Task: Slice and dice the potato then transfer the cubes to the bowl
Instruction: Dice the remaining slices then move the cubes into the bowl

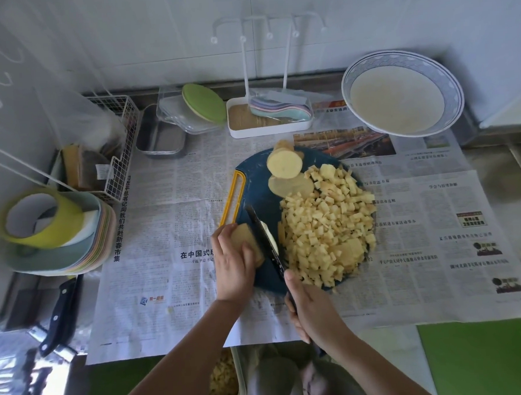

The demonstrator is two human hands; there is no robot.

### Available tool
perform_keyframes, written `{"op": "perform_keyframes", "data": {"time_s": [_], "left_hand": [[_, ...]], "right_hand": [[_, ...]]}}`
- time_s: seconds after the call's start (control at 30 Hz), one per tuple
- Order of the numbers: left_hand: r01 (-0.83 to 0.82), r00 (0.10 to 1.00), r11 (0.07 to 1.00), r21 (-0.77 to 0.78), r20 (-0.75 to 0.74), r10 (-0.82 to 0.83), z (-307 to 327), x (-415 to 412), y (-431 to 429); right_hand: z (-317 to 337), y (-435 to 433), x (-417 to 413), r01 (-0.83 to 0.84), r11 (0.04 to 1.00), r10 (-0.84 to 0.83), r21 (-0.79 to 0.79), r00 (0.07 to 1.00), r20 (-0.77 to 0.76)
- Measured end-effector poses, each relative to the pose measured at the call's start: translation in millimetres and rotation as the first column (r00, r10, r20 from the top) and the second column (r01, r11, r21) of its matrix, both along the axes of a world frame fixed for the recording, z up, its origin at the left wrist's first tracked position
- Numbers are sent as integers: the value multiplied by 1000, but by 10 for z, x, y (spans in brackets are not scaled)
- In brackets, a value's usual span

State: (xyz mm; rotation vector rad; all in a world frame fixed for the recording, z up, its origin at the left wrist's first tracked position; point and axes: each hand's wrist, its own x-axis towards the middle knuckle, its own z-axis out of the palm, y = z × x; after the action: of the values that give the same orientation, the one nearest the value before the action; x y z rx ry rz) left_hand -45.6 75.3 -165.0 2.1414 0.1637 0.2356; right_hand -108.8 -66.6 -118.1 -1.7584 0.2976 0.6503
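A dark blue cutting board [258, 185] with a yellow handle lies on newspaper. My left hand [234, 263] grips a potato piece [247, 238] at the board's near left. My right hand [309, 309] holds a black knife [266, 239], its blade standing against the cut face of that piece, with a thin slice on the blade's right side. A big heap of potato cubes [327, 227] covers the right of the board. A potato chunk [284, 163] and flat slices [290, 186] lie at the far side. A blue-rimmed white bowl [401, 91] stands at the back right.
A second black-handled knife [61, 313] lies at the near left edge. Stacked pastel plates with a yellow ring [52, 229] stand at the left, beside a wire rack [112, 150]. A metal tray [161, 136], clear box and white rack line the back. A container of cubes [225, 380] sits below the counter.
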Motion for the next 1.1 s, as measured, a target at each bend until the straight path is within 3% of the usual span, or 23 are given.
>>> {"op": "perform_keyframes", "data": {"time_s": [0.13,0.3,0.93,1.1], "left_hand": [[-1,1000,1000,3,12,1,7,0,1],[8,1000,1000,12,20,-9,20,-3,-2],[6,1000,1000,-1,-13,-6,9,9,-2],[3,1000,1000,-6,4,-3,-10,-1,4]], "right_hand": [[11,16,-119,-62,981,89,-183,986,143],[33,65,-165,-67,966,114,-249,977,179],[21,161,-195,-36,979,65,-201,988,140],[99,179,-193,-77,955,131,-288,976,172]]}}
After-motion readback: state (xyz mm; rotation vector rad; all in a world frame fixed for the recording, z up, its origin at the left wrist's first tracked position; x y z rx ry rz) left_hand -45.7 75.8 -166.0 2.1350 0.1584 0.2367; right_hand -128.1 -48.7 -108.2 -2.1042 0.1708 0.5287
